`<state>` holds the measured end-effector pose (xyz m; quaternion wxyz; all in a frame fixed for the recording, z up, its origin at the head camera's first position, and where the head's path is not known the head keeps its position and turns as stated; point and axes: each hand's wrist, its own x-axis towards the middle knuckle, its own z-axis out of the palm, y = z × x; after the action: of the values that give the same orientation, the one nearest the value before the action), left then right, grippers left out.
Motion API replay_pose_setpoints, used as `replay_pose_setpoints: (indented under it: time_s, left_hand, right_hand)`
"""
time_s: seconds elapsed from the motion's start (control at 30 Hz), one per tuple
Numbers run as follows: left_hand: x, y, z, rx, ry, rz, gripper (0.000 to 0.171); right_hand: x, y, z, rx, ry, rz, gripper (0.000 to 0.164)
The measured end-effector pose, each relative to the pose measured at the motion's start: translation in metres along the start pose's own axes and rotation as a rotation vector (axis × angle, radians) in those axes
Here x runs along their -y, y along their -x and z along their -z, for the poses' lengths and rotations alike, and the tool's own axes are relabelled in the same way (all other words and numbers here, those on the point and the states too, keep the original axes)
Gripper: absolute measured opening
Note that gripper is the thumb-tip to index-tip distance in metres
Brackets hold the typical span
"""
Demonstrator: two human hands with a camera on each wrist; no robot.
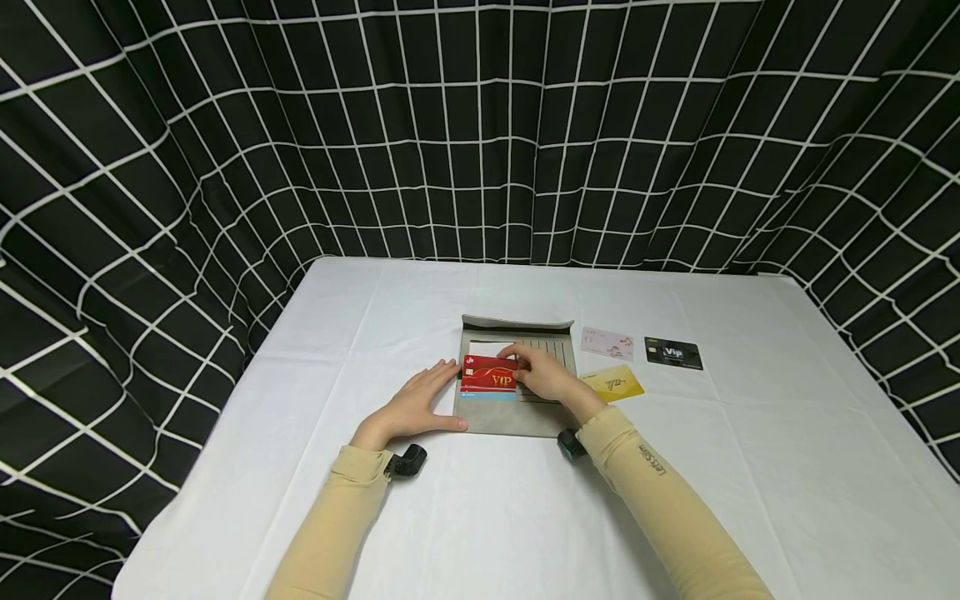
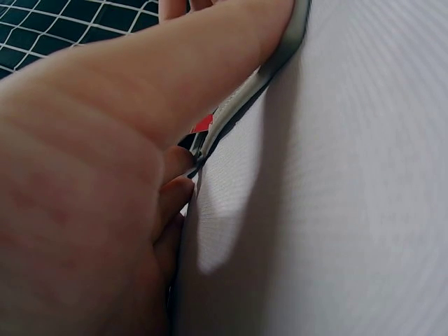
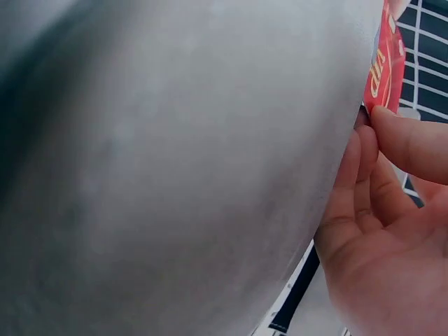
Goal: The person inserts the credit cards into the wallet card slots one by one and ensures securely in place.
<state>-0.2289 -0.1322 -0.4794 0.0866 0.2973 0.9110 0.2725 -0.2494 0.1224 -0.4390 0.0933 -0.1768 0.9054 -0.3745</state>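
A grey card wallet (image 1: pixel 513 419) lies opened flat on the table, with a row of slots on its right part. My right hand (image 1: pixel 546 375) pinches the right end of a red VIP card (image 1: pixel 487 372) over the wallet's left part; in the right wrist view the thumb presses on the red card (image 3: pixel 386 70). Below the red card shows a light blue card edge (image 1: pixel 487 396), and above it a white piece (image 1: pixel 487 348). With fingers extended, my left hand (image 1: pixel 408 408) touches the wallet's left edge, its thumb at the lower left corner.
To the wallet's right lie a pink card (image 1: pixel 607 343), a black VIP card (image 1: pixel 673 353) and a yellow card (image 1: pixel 615 382), the last beside my right wrist. A white cloth covers the table (image 1: pixel 360 325). Black curtains (image 1: pixel 480 125) with white grid lines surround it.
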Motion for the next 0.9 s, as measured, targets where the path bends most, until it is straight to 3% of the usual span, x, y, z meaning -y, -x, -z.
replay_pose_setpoints:
  time_s: [0.63,0.9]
  left_hand:
    - [-0.0035,0.0011,0.003,-0.007,0.0,-0.024,0.098]
    - [-0.0025,0.0011,0.003,-0.022,0.006,-0.04,0.095]
  right_hand:
    - [0.0006,0.0008,0.0016,0.049,-0.049,-0.001,0.032]
    - [-0.0014,0.0007,0.002,0.065,-0.002,0.068,0.03]
